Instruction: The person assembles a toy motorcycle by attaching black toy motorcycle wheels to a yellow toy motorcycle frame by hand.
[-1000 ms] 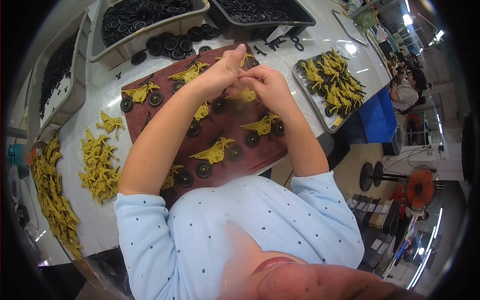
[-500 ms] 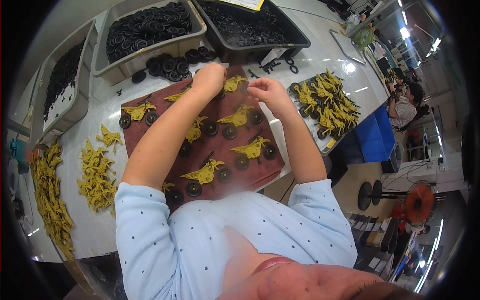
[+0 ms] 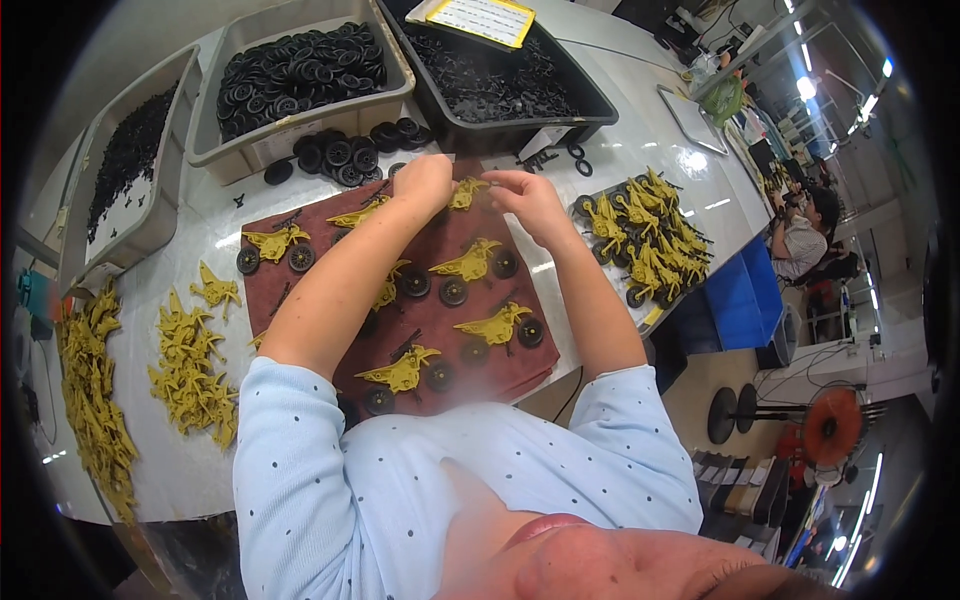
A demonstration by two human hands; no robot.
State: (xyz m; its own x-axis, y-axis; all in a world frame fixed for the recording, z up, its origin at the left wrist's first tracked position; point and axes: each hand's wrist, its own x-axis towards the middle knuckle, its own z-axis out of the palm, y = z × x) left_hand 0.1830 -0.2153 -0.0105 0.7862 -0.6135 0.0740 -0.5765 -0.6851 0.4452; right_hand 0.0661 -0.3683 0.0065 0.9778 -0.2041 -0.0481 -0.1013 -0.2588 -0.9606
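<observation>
At the far edge of the dark red mat point(image 3: 400, 340), my left hand point(image 3: 425, 182) is closed with its fingers curled down; what they hold, if anything, is hidden. Just right of the far-right yellow toy motorbike body point(image 3: 466, 193) is my right hand point(image 3: 528, 205), fingers bent toward the thumb. A dark part shows by its fingertips, too small to name. Rows of yellow bodies, each with black wheels beside it, cover the mat, such as the toy motorbike body point(image 3: 468, 263) nearer me and its black wheel point(image 3: 453, 291). My left forearm hides part of the rows.
Behind the mat stand a grey bin point(image 3: 262, 150) of black wheels and a black bin point(image 3: 590, 115) of small black parts. Another grey bin point(image 3: 150, 215) is at far left. Yellow bodies point(image 3: 190, 350) lie in piles on the left; assembled motorbikes point(image 3: 645, 235) at right. Someone point(image 3: 800, 240) sits beyond.
My left hand has shifted slightly nearer me, still at the mat's far edge. My right hand has moved a little, its fingers changing their bend. The whole view has tilted slightly.
</observation>
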